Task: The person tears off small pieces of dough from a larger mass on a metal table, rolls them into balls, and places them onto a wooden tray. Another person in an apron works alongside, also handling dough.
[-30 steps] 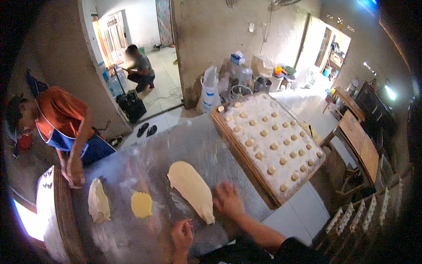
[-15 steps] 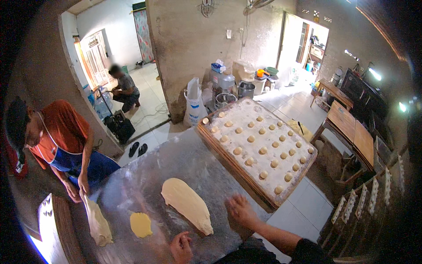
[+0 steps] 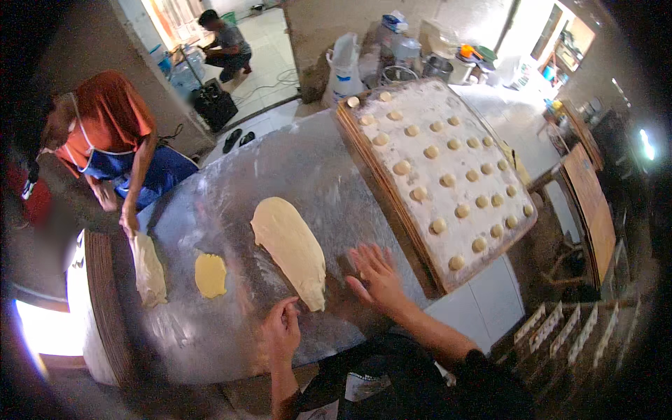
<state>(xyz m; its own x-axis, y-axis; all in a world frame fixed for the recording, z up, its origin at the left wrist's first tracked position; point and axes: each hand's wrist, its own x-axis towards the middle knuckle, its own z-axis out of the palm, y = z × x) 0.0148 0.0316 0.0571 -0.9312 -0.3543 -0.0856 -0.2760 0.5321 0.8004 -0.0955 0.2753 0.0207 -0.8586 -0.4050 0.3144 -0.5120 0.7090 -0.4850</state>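
A long flat oval of pale dough (image 3: 290, 245) lies on the metal-topped table (image 3: 210, 182) in front of me. My left hand (image 3: 281, 327) is by its near end, fingers curled in and nothing visible in them; whether a fingertip touches the dough I cannot tell. To the right of the dough, my right hand (image 3: 378, 276) rests low over the tabletop, palm down, fingers spread and holding nothing. A smaller yellow flattened piece (image 3: 211, 275) sits left of the oval. Farther left, a co-worker's hand (image 3: 129, 218) is at the top of another long dough piece (image 3: 149, 269).
A stack of wooden trays (image 3: 413, 245) stands at the table's right, its floured top bearing several rows of dough balls (image 3: 447, 180). More boards (image 3: 105, 301) stand at the left edge. The co-worker in a blue apron (image 3: 161, 175) stands left; another person (image 3: 227, 49) squats beyond a doorway.
The view has tilted down, so the table sits higher. My left hand has come up beside the dough's near end; my right hand's fingers have spread. The co-worker's dough hangs less.
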